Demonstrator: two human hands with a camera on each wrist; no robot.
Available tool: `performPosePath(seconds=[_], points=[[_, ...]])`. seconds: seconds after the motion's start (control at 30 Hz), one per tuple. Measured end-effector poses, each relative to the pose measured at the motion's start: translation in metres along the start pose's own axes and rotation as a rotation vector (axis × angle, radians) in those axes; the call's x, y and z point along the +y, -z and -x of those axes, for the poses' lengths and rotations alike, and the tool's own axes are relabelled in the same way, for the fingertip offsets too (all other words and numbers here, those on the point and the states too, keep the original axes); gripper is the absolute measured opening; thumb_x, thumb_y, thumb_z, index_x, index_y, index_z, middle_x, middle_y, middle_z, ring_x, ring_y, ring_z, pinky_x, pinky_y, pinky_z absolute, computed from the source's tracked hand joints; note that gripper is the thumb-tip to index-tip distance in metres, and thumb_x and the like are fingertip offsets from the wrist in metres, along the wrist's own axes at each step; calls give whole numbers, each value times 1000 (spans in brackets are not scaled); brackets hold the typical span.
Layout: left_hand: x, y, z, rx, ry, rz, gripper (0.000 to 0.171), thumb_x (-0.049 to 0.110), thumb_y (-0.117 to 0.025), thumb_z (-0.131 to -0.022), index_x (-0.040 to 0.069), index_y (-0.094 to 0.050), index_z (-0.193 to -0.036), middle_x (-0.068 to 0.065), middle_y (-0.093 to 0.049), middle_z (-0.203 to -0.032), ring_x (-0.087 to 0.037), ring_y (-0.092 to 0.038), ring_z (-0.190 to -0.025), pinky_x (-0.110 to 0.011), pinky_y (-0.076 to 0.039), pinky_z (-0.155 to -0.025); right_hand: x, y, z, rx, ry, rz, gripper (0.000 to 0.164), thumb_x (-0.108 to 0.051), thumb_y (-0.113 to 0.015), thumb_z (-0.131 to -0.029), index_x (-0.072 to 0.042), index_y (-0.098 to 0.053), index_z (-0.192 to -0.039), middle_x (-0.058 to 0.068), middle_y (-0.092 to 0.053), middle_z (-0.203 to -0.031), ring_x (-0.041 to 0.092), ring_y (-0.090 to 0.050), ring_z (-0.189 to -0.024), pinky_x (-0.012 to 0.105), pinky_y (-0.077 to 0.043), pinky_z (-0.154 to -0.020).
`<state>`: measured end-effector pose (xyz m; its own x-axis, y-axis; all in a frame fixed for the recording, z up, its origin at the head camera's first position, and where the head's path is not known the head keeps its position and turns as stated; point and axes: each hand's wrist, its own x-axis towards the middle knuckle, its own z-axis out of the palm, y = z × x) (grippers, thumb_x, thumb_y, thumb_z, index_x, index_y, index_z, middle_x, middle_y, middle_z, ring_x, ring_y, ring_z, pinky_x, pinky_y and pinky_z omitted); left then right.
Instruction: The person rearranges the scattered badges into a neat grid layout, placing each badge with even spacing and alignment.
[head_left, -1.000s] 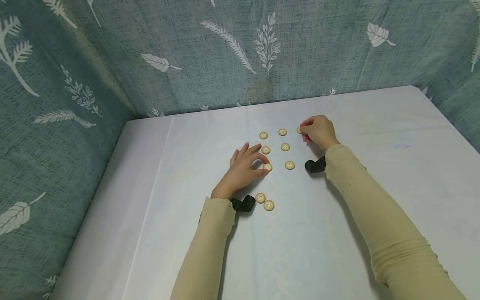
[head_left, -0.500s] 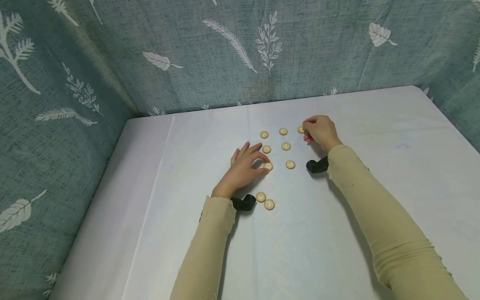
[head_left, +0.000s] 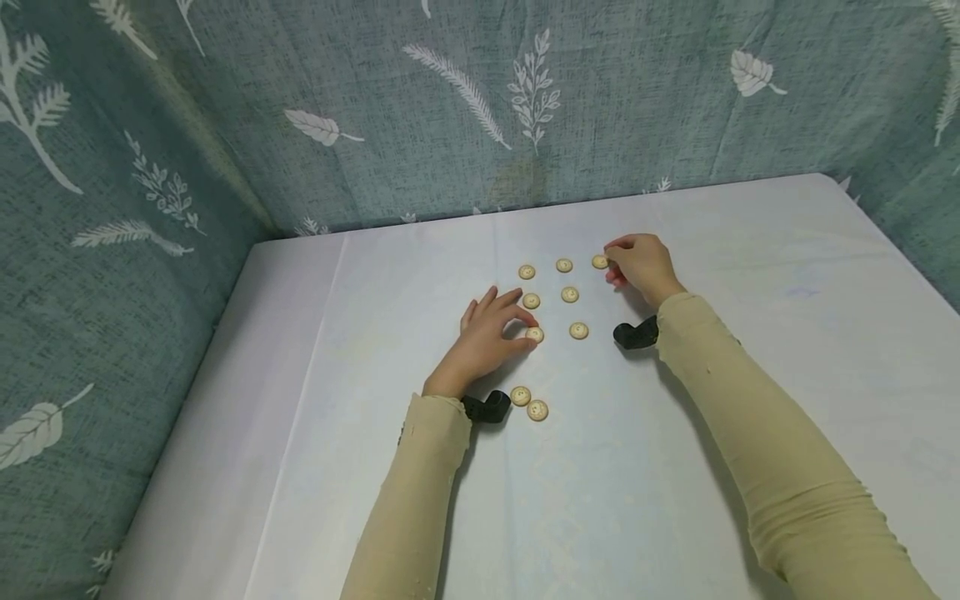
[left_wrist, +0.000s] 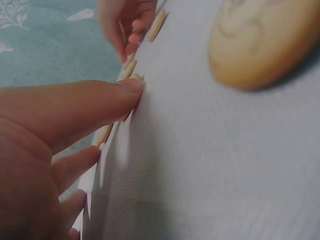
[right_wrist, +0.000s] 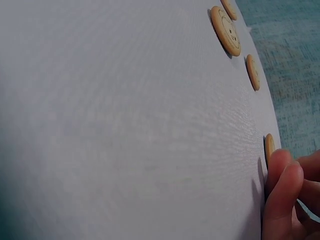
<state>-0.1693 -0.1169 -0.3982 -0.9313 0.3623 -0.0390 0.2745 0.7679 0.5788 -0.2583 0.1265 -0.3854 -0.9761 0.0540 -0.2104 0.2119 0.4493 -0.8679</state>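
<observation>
From my end, I see the left hand (head_left: 483, 337) near mid-frame, thumb and forefinger pinching a wooden disc (head_left: 535, 335), other fingers fanned upward. The right hand (head_left: 641, 265), right of upper centre, is bent in, fingertips at another disc's (head_left: 599, 262) right edge; I can't tell whether they grip it. Seven more discs (head_left: 578, 331) lie mid-frame on the white worktop (head_left: 375, 375). Line drawings (right_wrist: 230, 34) mark some; I can't read any writing.

Leafy cloth walls (head_left: 637, 108) make this a booth
</observation>
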Motion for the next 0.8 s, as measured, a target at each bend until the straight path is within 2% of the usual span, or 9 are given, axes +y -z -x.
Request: performPosePath(seconds=[0.2, 0.37, 0.57, 0.8], points=[[0, -1, 0, -2, -6, 5, 18, 34, -65, -80, 27, -60, -96, 3, -26, -144, -21, -2, -135, -42, 5, -105, 4, 10, 4, -13, 14, 67, 33, -23, -44, -92, -7, -51, -119, 11, -56, -97, 13, -56, -71, 21, -48, -57], [-1, 0, 1, -7, -11, -4, 20, 35, -65, -80, 27, -59, -97, 3, -26, -144, -21, -2, -135, -43, 5, -105, 9, 23, 11, -25, 55, 141, 33, -27, -45, -92, -9, -53, -118, 8, -56, -105, 17, -56, -81, 24, -47, -62], [-1, 1, 1, -6, -8, 1, 20, 34, -65, -80, 27, -59, -98, 3, -26, -144, -21, -2, -135, -43, 6, -105, 10, 32, 24, -60, 105, 161, 31, -27, -46, -92, -9, -55, -116, 10, -58, -101, 20, -58, -81, 30, -47, -66], [1, 1, 1, 2, -16, 6, 20, 33, -66, -79, 26, -60, -97, 2, -26, -144, -21, -3, -135, -43, 5, -105, 12, 35, 36, -98, 206, 202, 26, -24, -46, -93, -9, -57, -112, 7, -61, -96, 18, -61, -77, 31, -49, -65]])
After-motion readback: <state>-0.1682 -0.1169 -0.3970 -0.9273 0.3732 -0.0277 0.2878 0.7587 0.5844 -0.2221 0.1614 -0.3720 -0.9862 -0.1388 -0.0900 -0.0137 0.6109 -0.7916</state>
